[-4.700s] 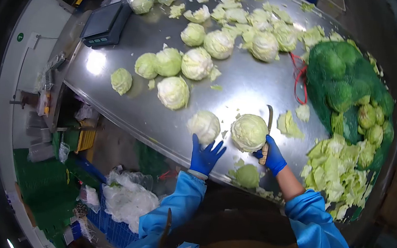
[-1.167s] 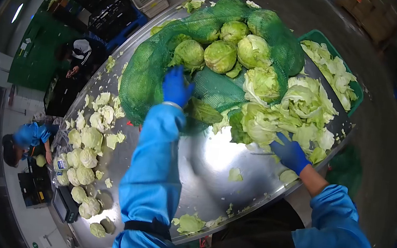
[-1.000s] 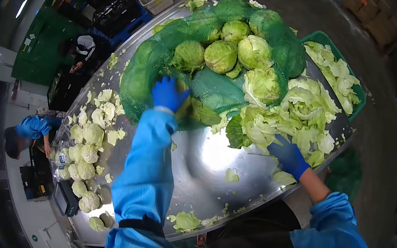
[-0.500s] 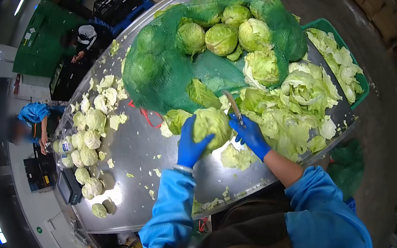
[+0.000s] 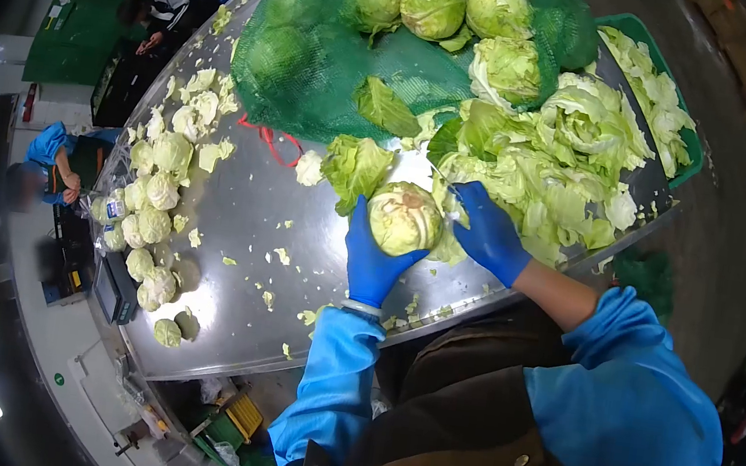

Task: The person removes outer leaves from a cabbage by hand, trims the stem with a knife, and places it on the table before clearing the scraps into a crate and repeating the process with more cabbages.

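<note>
My left hand (image 5: pixel 374 256), in a blue glove, cups a cabbage (image 5: pixel 404 221) from the left and below. The cut, brownish stem end of the cabbage faces up. Close to its right side is my right hand (image 5: pixel 490 233), also gloved in blue, with fingers closed round a knife (image 5: pixel 441 178); only a thin bit of blade shows and the handle is hidden. A loose green outer leaf (image 5: pixel 357 171) lies against the cabbage at upper left. To the right of my right hand spreads a heap of cut-off leaves (image 5: pixel 568 159).
A green net bag (image 5: pixel 316 86) with several cabbages lies across the far side of the metal table (image 5: pixel 237 281). Small trimmed cabbages (image 5: pixel 159 193) line the left edge near a scale (image 5: pixel 117 287). A green crate (image 5: pixel 688 151) of leaves stands at right. Two people (image 5: pixel 172 13) work beyond.
The cabbage has turned so its stem end faces up. My right hand has rolled over, hiding most of the knife. The view has shifted, and the table's contents sit higher in it.
</note>
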A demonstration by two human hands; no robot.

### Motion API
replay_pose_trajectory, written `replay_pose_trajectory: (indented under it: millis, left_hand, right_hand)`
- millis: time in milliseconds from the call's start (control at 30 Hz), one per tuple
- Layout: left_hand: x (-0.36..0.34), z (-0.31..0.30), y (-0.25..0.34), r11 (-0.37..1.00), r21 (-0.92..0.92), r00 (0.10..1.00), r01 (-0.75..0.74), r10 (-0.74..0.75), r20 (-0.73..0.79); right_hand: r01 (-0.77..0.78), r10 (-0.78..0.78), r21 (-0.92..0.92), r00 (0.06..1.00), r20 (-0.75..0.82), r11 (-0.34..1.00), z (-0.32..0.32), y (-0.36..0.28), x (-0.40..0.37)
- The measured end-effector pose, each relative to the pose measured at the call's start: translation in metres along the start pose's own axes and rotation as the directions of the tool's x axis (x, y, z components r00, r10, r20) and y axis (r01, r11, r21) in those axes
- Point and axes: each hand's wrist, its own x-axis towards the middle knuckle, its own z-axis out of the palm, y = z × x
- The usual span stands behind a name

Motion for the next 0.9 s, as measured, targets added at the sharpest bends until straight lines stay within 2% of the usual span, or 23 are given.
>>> replay_pose_trajectory:
  millis: [33, 133, 167, 200, 267, 300, 400, 433, 533, 633, 733, 900]
  left_hand:
    - [0.002, 0.006, 0.006, 0.997, 0.079, 1.0, -0.015, 0.017, -0.018]
    - [0.015, 0.019, 0.019, 0.962, 0.262, 0.993, -0.081, 0.099, -0.057]
    - [0.019, 0.022, 0.021, 0.947, 0.308, 0.993, -0.088, 0.109, -0.051]
    - [0.022, 0.022, 0.022, 0.93, 0.356, 0.992, -0.093, 0.116, -0.045]
    - [0.031, 0.019, 0.021, 0.945, 0.3, 0.991, -0.13, 0.137, -0.001]
    - [0.033, 0.017, 0.021, 0.952, 0.279, 0.992, -0.126, 0.124, 0.023]
    - [0.035, 0.019, 0.024, 0.956, 0.274, 0.995, -0.101, 0.093, 0.042]
    - [0.036, 0.02, 0.025, 0.954, 0.285, 0.995, -0.097, 0.09, 0.038]
    - [0.04, 0.023, 0.026, 0.944, 0.317, 0.995, -0.093, 0.08, 0.051]
    - [0.044, 0.023, 0.029, 0.935, 0.333, 0.993, -0.118, 0.102, 0.067]
    - [0.046, 0.025, 0.036, 0.917, 0.384, 0.992, -0.108, 0.074, 0.103]
    - [0.054, 0.031, 0.029, 0.918, 0.391, 0.997, -0.061, 0.04, 0.063]
  right_hand:
    - [0.03, -0.03, -0.051, 0.999, -0.012, 0.998, -0.015, -0.007, -0.006]
    - [0.249, -0.246, -0.125, 0.969, 0.038, 0.96, -0.016, 0.013, -0.025]
    - [0.089, -0.083, -0.033, 0.986, 0.144, 0.996, -0.017, 0.01, -0.035]
    - [0.046, -0.034, -0.067, 0.983, 0.179, 0.997, -0.018, 0.007, -0.039]
    - [-0.028, 0.058, -0.132, 0.97, 0.234, 0.991, -0.016, -0.001, -0.04]
    - [0.027, -0.002, -0.145, 0.987, 0.164, 0.989, -0.01, -0.002, -0.039]
    - [0.041, -0.029, -0.129, 0.995, 0.094, 0.991, 0.023, 0.013, -0.034]
    - [0.039, -0.026, -0.211, 0.998, 0.064, 0.977, 0.028, 0.01, -0.03]
    - [-0.095, 0.121, -0.214, 0.986, 0.114, 0.972, 0.029, 0.007, -0.022]
    - [-0.115, 0.15, -0.219, 0.977, 0.15, 0.969, 0.028, 0.01, -0.016]
    - [-0.139, 0.174, -0.259, 0.978, 0.117, 0.956, 0.031, 0.006, -0.007]
    - [-0.151, 0.232, -0.492, 0.967, 0.107, 0.857, 0.032, 0.003, 0.018]
